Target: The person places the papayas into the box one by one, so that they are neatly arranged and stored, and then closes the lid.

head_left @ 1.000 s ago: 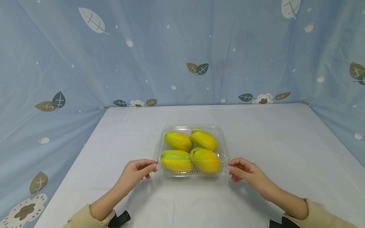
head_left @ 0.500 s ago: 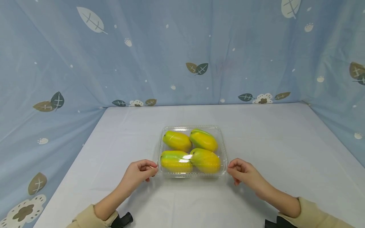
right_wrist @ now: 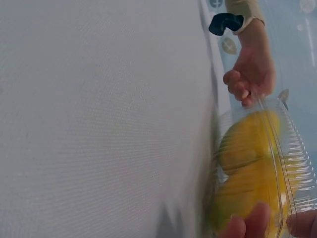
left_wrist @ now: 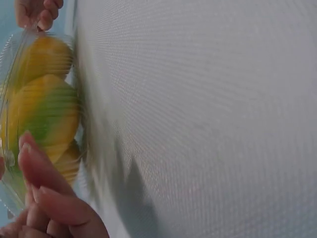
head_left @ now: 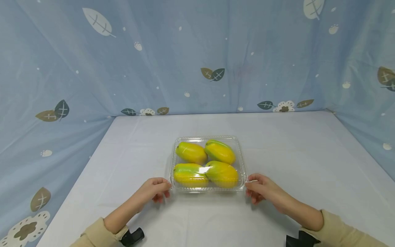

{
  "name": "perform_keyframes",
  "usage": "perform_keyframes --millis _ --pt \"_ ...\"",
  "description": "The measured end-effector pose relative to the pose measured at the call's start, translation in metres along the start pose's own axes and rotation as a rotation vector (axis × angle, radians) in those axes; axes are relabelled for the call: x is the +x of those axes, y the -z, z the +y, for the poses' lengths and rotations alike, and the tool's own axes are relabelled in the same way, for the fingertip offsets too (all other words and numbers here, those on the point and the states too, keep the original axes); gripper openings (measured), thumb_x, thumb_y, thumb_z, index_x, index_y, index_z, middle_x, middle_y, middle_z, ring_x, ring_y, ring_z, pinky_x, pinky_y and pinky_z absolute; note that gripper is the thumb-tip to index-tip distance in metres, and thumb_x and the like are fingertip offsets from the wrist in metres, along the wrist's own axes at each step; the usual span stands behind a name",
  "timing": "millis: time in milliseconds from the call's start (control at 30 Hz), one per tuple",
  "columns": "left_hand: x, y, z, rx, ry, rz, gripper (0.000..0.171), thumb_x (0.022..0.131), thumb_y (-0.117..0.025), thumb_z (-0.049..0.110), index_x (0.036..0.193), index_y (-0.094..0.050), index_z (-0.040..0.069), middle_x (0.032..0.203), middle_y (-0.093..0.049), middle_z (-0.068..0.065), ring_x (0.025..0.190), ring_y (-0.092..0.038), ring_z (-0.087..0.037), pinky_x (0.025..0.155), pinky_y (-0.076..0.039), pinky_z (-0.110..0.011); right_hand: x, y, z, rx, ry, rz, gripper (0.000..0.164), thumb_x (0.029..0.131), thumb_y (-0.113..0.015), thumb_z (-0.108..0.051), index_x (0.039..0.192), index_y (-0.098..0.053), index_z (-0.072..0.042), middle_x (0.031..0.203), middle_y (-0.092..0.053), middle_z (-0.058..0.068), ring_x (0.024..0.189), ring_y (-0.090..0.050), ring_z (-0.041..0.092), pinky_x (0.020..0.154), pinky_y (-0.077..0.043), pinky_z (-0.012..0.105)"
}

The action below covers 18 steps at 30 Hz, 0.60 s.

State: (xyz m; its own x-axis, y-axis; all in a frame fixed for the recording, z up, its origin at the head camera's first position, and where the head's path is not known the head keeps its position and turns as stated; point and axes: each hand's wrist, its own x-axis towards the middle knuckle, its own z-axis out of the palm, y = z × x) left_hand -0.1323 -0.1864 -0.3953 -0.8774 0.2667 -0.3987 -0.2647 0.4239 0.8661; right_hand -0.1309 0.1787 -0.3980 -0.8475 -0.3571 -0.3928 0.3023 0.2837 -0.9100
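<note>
A clear plastic clamshell container, lid down, holds several yellow-green mangoes. It stands on the white cloth mid-table. My left hand pinches the rim at its front left corner, thumb on top and other fingers curled below. At the front right corner, my right hand pinches the rim in the same way. The right wrist view also shows the left hand on the rim's far end. In the left wrist view, the right hand grips the opposite end. Nearer fingertips are partly cut off in both wrist views.
A white cloth covers the table. Blue leaf-print fabric hangs behind and along both sides. Black straps sit at the wrists below beige sleeves.
Both hands have shifted slightly to press thumbs over the front corners of the rim, with fingers lower. A bright glare appeared on the lid. The container has barely moved.
</note>
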Motion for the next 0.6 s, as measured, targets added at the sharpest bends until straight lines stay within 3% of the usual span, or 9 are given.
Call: perform_keyframes --millis 100,233,600 --pt "0.0006 0.0007 -0.0011 -0.01 0.0 -0.079 0.033 0.088 -0.049 0.025 0.089 -0.06 -0.006 0.067 -0.063 0.002 0.051 -0.052 -0.009 0.049 -0.036 -0.022 0.0001 0.0009 0.0018 -0.014 0.017 -0.085 0.031 0.094 -0.047 -0.024 0.101 -0.048 0.006 0.075 -0.064 0.003 0.058 -0.057 0.014 0.06 -0.05 0.032" --pt "0.0006 -0.0001 -0.0035 -0.036 -0.021 -0.129 0.034 0.09 -0.047 0.025 0.087 -0.06 -0.006 0.065 -0.063 0.003 0.052 -0.054 -0.009 0.051 -0.038 -0.023 -0.0003 0.001 0.0032 -0.013 0.055 -0.176 0.029 0.096 -0.041 -0.023 0.088 -0.054 0.001 0.076 -0.065 0.004 0.06 -0.059 0.014 0.06 -0.051 0.033" --pt "0.0011 -0.0028 -0.0037 -0.072 -0.045 -0.143 0.03 0.09 -0.046 0.02 0.082 -0.058 -0.007 0.06 -0.062 0.005 0.053 -0.053 -0.006 0.056 -0.042 -0.023 0.0008 -0.0009 0.0036 0.031 0.075 -0.223 0.032 0.098 -0.038 -0.022 0.095 -0.048 0.008 0.074 -0.063 0.004 0.064 -0.061 0.014 0.063 -0.052 0.03"
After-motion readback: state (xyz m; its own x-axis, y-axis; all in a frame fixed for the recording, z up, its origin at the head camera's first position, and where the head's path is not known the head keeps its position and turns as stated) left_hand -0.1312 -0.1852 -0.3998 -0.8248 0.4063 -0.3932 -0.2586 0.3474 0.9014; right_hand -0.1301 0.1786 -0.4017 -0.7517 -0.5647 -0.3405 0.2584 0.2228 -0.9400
